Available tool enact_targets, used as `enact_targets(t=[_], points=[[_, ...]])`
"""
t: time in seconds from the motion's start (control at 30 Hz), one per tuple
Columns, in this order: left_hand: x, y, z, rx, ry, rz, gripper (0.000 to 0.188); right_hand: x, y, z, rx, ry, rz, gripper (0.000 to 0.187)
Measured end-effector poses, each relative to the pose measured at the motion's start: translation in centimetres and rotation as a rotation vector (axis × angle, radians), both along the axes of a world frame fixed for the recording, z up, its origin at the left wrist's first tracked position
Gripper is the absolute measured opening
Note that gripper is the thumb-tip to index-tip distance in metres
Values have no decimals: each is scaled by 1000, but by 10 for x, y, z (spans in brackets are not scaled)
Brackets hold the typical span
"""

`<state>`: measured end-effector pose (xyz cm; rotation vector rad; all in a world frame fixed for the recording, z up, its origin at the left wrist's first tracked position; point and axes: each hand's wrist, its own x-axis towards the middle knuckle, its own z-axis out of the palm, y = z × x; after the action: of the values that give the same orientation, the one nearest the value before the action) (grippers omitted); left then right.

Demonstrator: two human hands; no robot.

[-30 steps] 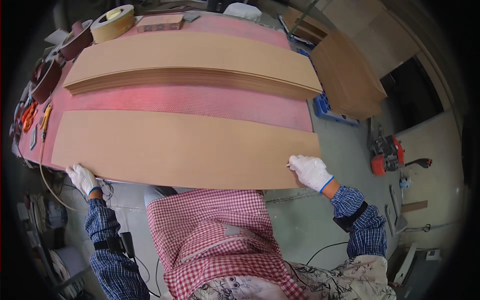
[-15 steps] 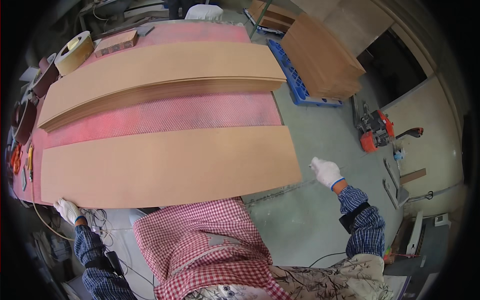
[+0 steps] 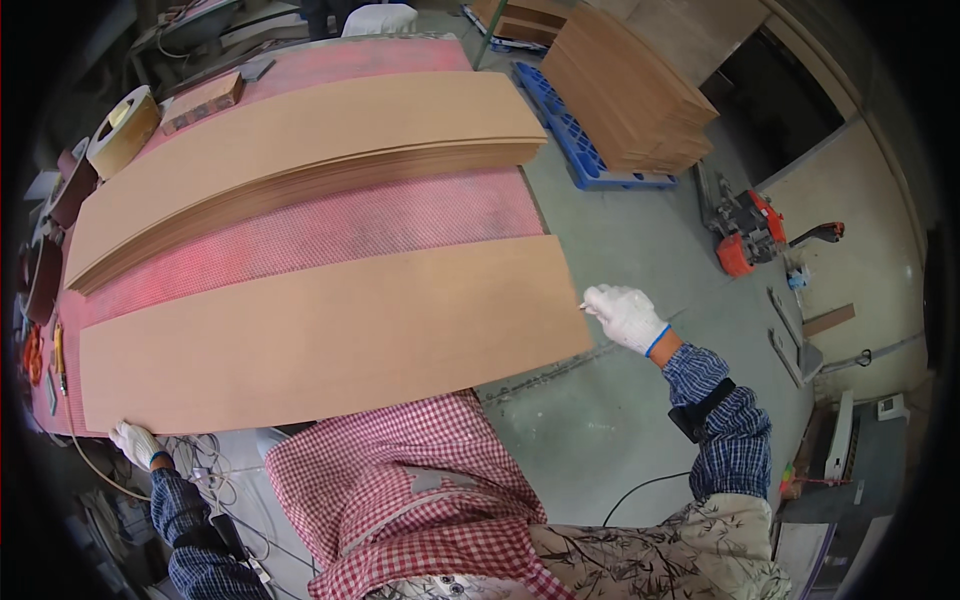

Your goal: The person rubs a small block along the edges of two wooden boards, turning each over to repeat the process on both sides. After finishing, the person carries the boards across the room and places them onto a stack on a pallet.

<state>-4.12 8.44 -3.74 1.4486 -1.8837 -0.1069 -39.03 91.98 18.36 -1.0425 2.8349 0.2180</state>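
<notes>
A long tan board point(image 3: 330, 335) lies along the near side of a table with a pink, textured cover point(image 3: 350, 222). At its near left corner, my gloved left hand point(image 3: 135, 445) grips the edge, the fingertips partly hidden. My gloved right hand point(image 3: 625, 318) is beside the board's right end, its fingers pinched together. A small dark tip shows at those fingers, too little to name, and I cannot tell whether they touch the board. Across the table, a stack of similar tan boards point(image 3: 310, 125) lies behind the near one.
Rolls of tape point(image 3: 125, 135), a wooden block point(image 3: 203, 102) and a yellow-handled tool point(image 3: 59, 350) line the table's left side. More boards point(image 3: 625, 95) are stacked on a blue pallet point(image 3: 590, 170) at the far right. A red pallet jack point(image 3: 745, 240) stands on the floor, and cables hang near my left arm.
My right hand has moved left, close to the board's right end. The left hand stays at the near left corner. The whole view has shifted slightly.
</notes>
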Motion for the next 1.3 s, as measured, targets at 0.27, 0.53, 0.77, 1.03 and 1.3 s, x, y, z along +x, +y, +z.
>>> enact_targets(t=[0.27, 0.53, 0.77, 1.03, 1.3], points=[[5, 12, 19, 29, 35, 16, 55, 6, -67, -2, 13, -86, 143, 9], [-29, 45, 39, 221, 287, 14, 57, 29, -161, 0, -41, -193, 244, 13], [0, 6, 10, 69, 220, -103, 56, 10, -51, 17, -152, -186, -81, 19], [26, -23, 5, 38, 28, -100, 46, 25, 13, 10, -10, -128, -124, 17], [29, -29, -20, -375, -812, 46, 34, 15, 8, 4, 20, -61, 29, 13]])
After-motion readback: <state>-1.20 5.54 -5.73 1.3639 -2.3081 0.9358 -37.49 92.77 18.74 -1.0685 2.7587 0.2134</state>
